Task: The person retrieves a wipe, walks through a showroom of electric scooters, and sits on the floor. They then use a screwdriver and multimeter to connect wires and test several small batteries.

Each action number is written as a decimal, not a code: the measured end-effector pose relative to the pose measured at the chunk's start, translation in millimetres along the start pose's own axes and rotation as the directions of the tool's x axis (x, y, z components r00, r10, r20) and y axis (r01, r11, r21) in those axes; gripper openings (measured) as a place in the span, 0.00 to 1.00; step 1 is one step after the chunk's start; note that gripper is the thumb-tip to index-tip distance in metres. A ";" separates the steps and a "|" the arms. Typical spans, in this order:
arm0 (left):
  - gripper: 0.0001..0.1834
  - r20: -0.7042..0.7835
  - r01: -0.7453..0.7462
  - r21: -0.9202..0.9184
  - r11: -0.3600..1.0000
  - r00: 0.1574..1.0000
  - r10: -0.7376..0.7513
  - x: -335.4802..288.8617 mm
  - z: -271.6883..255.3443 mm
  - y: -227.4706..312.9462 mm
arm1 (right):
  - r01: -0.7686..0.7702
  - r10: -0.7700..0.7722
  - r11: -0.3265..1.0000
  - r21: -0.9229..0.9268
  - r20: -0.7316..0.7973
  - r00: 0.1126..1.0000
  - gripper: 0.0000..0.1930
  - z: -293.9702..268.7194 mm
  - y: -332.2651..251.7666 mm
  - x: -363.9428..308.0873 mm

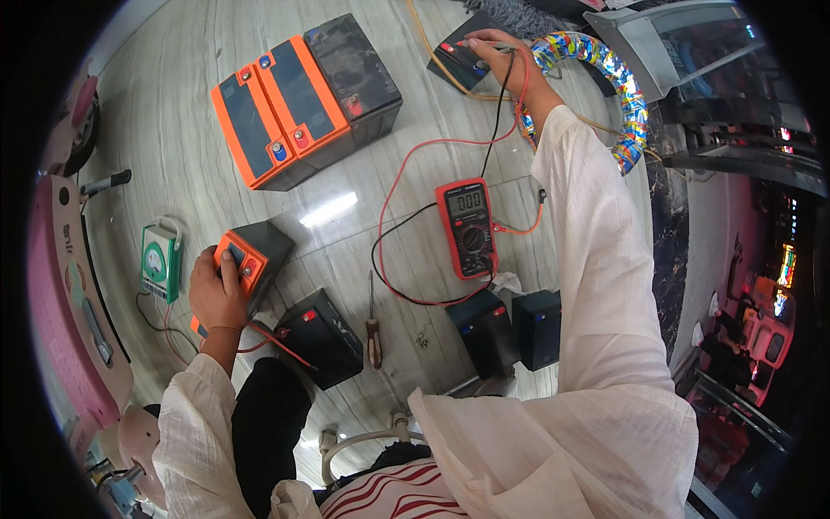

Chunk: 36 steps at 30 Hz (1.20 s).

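Note:
My left hand (218,294) grips the orange-topped battery (275,245) at the left, its fingers bent over the top and edge. At the far side, my right hand (503,59) is closed around multimeter probes (463,43). A red probe tip points at the terminals of a dark battery (448,62) on the floor; whether it touches cannot be made out. Red and black leads run from the right hand to a red-and-black multimeter (469,232), which lies face up with its display lit. A black battery (322,342) with a red terminal stands near my left forearm.
Orange-and-black batteries (281,108) stand together at the far left beside a dusty black one (353,65). A screwdriver (373,333) lies mid-floor. Two dark batteries (484,333) sit near my right sleeve. A green-and-white meter (161,259), a pink scooter (82,303) and a colourful wrapped ring (635,104) flank the area.

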<state>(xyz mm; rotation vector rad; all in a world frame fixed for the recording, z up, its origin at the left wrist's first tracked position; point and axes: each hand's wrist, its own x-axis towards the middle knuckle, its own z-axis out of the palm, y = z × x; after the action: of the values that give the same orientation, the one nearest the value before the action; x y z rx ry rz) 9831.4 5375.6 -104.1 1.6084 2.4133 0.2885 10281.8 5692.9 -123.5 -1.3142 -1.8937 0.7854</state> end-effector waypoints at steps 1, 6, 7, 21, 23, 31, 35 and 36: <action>0.24 -0.008 -0.007 -0.002 1.000 1.000 0.007 -0.3 -0.5 0.0 | -0.044 0.044 0.999 -0.006 0.029 0.999 0.19 2.5 0.2 0.1; 0.23 -0.022 -0.020 -0.009 1.000 1.000 0.019 -1.0 -1.7 3.4 | -0.040 0.043 0.979 -0.201 0.010 0.999 0.19 5.8 9.0 3.7; 0.23 -0.022 -0.016 -0.015 1.000 1.000 0.016 -1.0 -0.6 4.4 | -0.069 0.070 0.977 -0.202 -0.006 0.998 0.19 3.3 12.7 3.3; 0.26 0.014 0.024 -0.017 1.000 1.000 -0.023 0.9 7.4 -0.4 | 0.385 -0.250 0.748 -0.541 0.308 0.918 0.20 0.4 39.7 3.6; 0.26 0.009 0.011 -0.003 1.000 1.000 -0.011 0.7 5.6 -5.8 | 0.244 -0.163 0.881 -0.406 0.224 0.961 0.18 9.7 31.2 0.8; 0.25 -0.020 -0.021 -0.004 1.000 1.000 0.021 0.3 4.8 -0.3 | 0.254 -0.192 0.875 -0.412 0.186 0.964 0.18 8.6 29.5 1.4; 0.26 -0.006 -0.008 0.003 1.000 1.000 0.008 0.1 2.4 -2.3 | 0.108 -0.065 0.922 -0.371 0.126 0.990 0.18 15.0 25.9 0.2; 0.26 0.000 -0.003 0.006 1.000 1.000 0.003 0.2 1.6 -2.7 | 0.117 -0.072 0.918 -0.379 0.129 0.989 0.18 16.3 24.7 0.2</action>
<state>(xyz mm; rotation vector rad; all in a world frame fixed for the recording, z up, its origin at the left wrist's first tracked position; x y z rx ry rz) 9829.4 5374.8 -106.5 1.6145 2.4136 0.2823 10281.6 5699.1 -152.4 -1.4184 -2.2687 0.4558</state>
